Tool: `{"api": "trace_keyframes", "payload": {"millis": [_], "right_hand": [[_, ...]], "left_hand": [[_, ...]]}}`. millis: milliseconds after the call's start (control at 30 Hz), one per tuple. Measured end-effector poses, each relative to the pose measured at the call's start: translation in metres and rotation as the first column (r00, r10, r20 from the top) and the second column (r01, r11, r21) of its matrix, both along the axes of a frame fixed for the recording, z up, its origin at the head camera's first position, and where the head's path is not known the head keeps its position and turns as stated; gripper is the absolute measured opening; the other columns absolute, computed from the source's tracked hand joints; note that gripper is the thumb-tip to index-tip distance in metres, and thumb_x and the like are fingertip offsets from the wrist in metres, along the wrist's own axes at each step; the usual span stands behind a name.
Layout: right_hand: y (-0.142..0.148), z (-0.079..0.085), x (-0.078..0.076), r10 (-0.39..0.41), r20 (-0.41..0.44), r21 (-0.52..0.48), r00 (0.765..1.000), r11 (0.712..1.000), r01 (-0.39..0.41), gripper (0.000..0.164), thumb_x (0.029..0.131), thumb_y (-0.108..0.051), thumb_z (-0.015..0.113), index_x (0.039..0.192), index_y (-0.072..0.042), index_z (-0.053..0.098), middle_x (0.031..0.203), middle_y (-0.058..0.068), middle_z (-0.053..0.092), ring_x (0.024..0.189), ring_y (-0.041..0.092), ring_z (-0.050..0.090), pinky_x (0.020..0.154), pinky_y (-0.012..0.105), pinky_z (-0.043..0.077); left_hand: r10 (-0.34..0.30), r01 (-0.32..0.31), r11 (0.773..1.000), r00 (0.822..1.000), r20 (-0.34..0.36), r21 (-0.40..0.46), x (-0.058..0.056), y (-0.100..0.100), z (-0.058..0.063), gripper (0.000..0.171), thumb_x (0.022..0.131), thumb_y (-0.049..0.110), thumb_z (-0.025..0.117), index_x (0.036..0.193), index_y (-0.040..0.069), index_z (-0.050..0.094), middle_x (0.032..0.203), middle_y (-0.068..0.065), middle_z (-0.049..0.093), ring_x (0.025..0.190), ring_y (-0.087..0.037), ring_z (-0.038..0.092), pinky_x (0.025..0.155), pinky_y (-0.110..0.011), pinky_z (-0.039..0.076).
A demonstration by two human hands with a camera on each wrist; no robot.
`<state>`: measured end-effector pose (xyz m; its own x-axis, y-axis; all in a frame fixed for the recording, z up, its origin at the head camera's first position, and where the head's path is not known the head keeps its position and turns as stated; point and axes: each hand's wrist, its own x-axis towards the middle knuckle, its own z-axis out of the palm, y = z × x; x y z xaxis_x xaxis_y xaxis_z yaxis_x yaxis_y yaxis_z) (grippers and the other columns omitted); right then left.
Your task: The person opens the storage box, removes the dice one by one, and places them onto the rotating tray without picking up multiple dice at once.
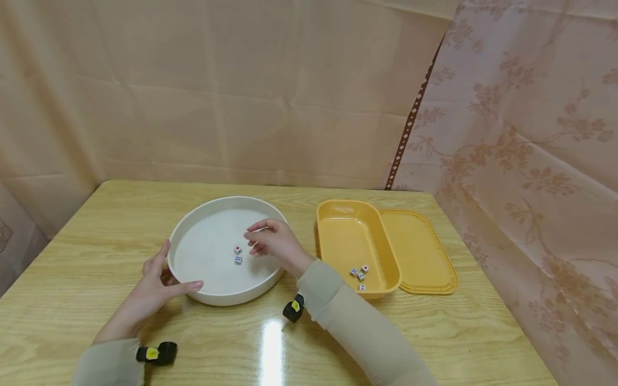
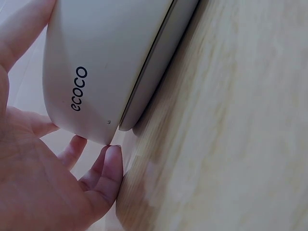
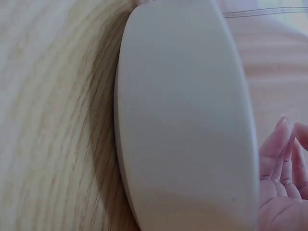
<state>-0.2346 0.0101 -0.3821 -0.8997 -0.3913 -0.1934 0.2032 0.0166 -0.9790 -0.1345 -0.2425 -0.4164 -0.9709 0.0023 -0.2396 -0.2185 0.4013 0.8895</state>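
Note:
A round white tray (image 1: 207, 257) with a raised rim stands on the table; "ecoco" is printed on its side wall (image 2: 94, 57) in the left wrist view. My left hand (image 1: 156, 284) grips its near left edge, thumb over the rim and fingers along the outside. Two white dice lie inside the tray: one die (image 1: 237, 250) shows a red dot, and the other die (image 1: 238, 260) shows blue dots. Just right of them, my right hand (image 1: 277, 244) hovers over the tray with loosely bent fingers. No die shows between its fingers, seen partly behind the rim in the right wrist view.
To the right, a yellow rectangular container (image 1: 345, 241) holds several dice (image 1: 360, 276) at its near end. A flat yellow lid (image 1: 420, 252) lies beside it, partly under its right side. Curtains (image 1: 270, 96) hang behind the wooden table (image 1: 232, 343).

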Motion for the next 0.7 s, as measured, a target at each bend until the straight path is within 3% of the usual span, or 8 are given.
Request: {"api": "trace_keyframes", "payload": {"millis": [133, 333, 700], "right_hand": [[0.009, 0.003, 0.008, -0.005, 0.005, -0.024, 1.000, 1.000, 0.006, 0.024, 0.094, -0.008, 0.066, 0.114, 0.003, 0.064, 0.108, 0.027, 0.068, 0.063, 0.012, 0.062, 0.061, 0.021, 0.056], [0.021, 0.005, 0.021, -0.012, -0.010, -0.064, 1.000, 0.998, 0.011, 0.022, 0.095, -0.007, 0.064, 0.114, 0.004, 0.062, 0.084, 0.008, 0.065, 0.063, 0.012, 0.062, 0.062, 0.022, 0.056], [0.047, 0.011, 0.040, 0.004, -0.047, -0.088, 0.999, 0.996, -0.008, 0.027, 0.096, -0.008, 0.062, 0.118, 0.008, 0.058, 0.082, 0.001, 0.065, 0.066, 0.011, 0.063, 0.065, 0.021, 0.055]], "left_hand": [[0.000, 0.000, 1.000, 1.000, -0.004, 0.006, 0.001, 0.001, 0.001, 0.127, 0.085, 0.031, 0.080, 0.152, 0.022, -0.028, 0.154, -0.033, -0.017, 0.143, -0.054, 0.018, 0.115, -0.065, 0.018], [-0.010, 0.010, 1.000, 1.000, -0.012, -0.011, 0.000, -0.001, 0.002, 0.125, 0.086, 0.032, 0.078, 0.151, 0.020, -0.029, 0.154, -0.033, -0.017, 0.143, -0.052, 0.020, 0.114, -0.063, 0.021], [-0.013, 0.013, 1.000, 1.000, 0.002, -0.016, 0.000, 0.000, 0.001, 0.125, 0.087, 0.032, 0.078, 0.151, 0.020, -0.029, 0.155, -0.033, -0.020, 0.143, -0.054, 0.018, 0.115, -0.065, 0.019]]}}
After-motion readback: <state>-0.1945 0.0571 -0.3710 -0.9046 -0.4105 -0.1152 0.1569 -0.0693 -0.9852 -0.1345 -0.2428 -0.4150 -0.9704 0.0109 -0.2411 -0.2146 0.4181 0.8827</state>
